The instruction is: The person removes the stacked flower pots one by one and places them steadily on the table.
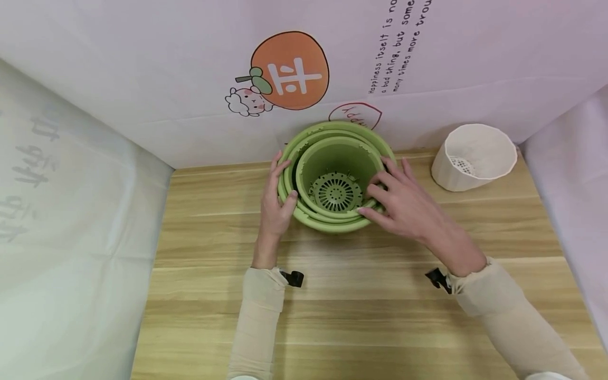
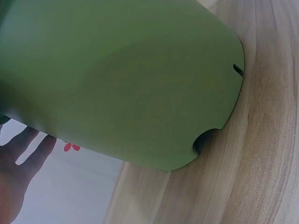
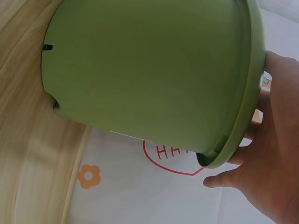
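Note:
Green plastic flower pots stand nested: a large outer pot (image 1: 328,228), a middle pot (image 1: 339,133) and a small inner pot (image 1: 337,158) with a slotted, perforated bottom. At the left side, my left hand (image 1: 276,208) grips the outer rim, thumb on top and fingers along the outside. My right hand (image 1: 404,203) holds the right rim of the inner pot, some fingers reaching inside and the thumb at its front edge. In the right wrist view, part of the right hand (image 3: 266,172) shows beside the outer rim. The left wrist view shows the outer wall and its notched base.
A white ribbed pot (image 1: 451,174) with a perforated bottom stands at the back right of the wooden table (image 1: 342,316). Behind the green pots rises a white printed cloth (image 1: 190,79), with more cloth on both sides.

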### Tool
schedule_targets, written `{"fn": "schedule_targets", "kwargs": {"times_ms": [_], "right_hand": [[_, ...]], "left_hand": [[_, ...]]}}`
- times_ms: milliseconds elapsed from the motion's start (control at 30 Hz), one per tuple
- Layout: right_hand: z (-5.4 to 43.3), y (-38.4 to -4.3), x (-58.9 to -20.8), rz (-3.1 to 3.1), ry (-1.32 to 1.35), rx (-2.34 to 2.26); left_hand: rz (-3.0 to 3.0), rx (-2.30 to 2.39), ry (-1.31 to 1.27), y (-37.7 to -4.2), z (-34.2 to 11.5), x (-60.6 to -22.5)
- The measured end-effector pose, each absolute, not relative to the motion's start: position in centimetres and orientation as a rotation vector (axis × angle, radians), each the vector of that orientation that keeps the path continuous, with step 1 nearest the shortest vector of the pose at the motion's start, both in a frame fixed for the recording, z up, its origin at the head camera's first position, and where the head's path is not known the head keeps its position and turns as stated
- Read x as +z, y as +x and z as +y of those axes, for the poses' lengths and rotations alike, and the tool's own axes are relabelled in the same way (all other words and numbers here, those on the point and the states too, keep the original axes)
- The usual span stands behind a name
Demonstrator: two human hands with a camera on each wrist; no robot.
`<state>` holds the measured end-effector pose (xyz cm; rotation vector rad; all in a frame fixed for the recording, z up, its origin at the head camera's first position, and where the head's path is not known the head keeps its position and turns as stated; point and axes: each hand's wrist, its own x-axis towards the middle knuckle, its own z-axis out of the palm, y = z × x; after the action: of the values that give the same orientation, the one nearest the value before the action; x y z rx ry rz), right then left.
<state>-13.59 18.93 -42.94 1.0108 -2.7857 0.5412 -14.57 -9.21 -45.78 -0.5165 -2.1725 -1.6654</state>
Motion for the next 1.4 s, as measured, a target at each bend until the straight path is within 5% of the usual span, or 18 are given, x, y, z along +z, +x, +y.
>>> {"fn": "schedule_targets", "kwargs": {"times_ms": [1400], "right_hand": [[19.39, -13.05, -42.64, -2.533, 1.063, 0.929]], "left_hand": [[-2.205, -1.669, -0.469, -14.3, -9.04, -45.48]]}}
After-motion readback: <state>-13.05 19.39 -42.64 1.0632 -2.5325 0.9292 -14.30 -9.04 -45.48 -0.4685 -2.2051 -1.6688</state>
